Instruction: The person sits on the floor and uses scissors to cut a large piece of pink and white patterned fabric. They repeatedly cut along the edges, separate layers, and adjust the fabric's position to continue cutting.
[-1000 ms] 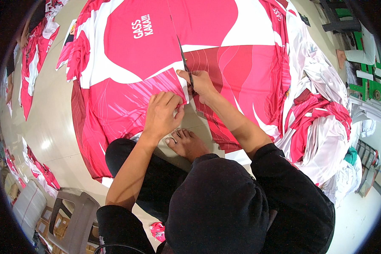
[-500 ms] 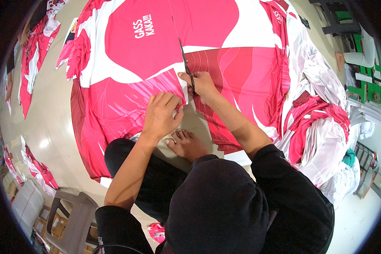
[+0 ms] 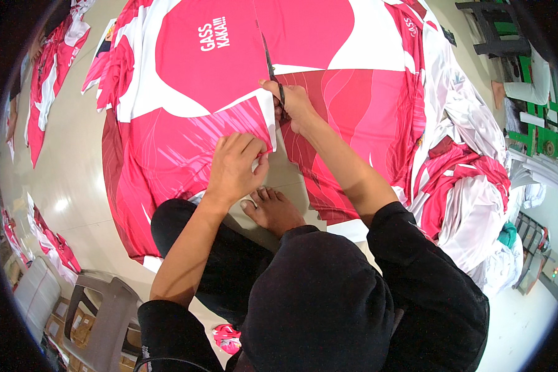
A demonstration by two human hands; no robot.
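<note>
A large spread of pink, red and white printed fabric [image 3: 204,87] lies on the floor around me, split by a gap from near my bare foot [image 3: 270,211] up to the blades. My right hand [image 3: 291,105] is closed on the handles of black scissors [image 3: 268,56], whose long blades point away from me along the line between two panels. My left hand [image 3: 235,161] is closed on the near corner of the left panel, left of the gap, with fingertips pinching its white-edged border.
Bunched white and pink cloth [image 3: 471,204] lies at right, with green metal equipment [image 3: 545,130] and another person's leg [image 3: 521,87] beyond. More fabric pieces [image 3: 49,87] lie at left, beside another person's partly visible arm. A plastic chair [image 3: 99,316] stands at lower left.
My right hand and the scissors have moved forward, away from me, along the fabric. My left hand keeps its pinch and has shifted very slightly.
</note>
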